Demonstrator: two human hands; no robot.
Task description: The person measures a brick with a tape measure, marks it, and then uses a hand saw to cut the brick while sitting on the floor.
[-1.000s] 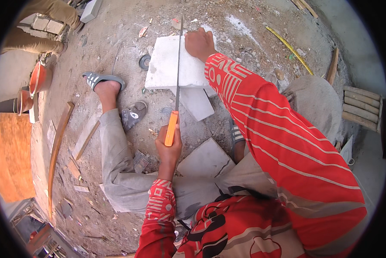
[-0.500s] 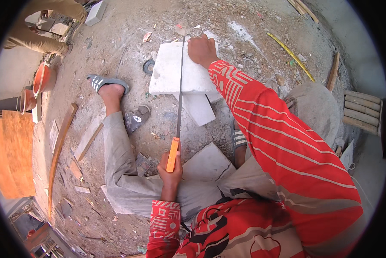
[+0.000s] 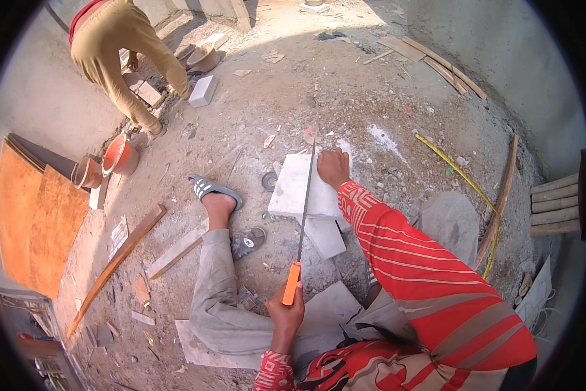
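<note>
My left hand (image 3: pixel 285 314) is closed round the orange handle of a handsaw (image 3: pixel 293 281). The saw's long thin blade points away from me and lies across a white block (image 3: pixel 295 186), splitting my view of it into a left and a right part. How deep the blade sits in the block cannot be made out. At the block's far right corner my right hand (image 3: pixel 334 167) presses down with curled fingers, gripping its edge. Under the block's near side lies another white piece (image 3: pixel 324 237), set at an angle on the dirt.
A yellow tape measure (image 3: pixel 450 164) stretches along the right, beside a wooden strip (image 3: pixel 501 202). Leftward lie a long plank (image 3: pixel 120 264), an orange bucket (image 3: pixel 120 156) and plywood sheets (image 3: pixel 38 215). A co-worker (image 3: pixel 120 55) bends over at the far left, near a white block (image 3: pixel 203 91).
The view has tilted up, so the scene sits lower and further right, and more of the co-worker shows. Both hands keep their holds on the saw and block.
</note>
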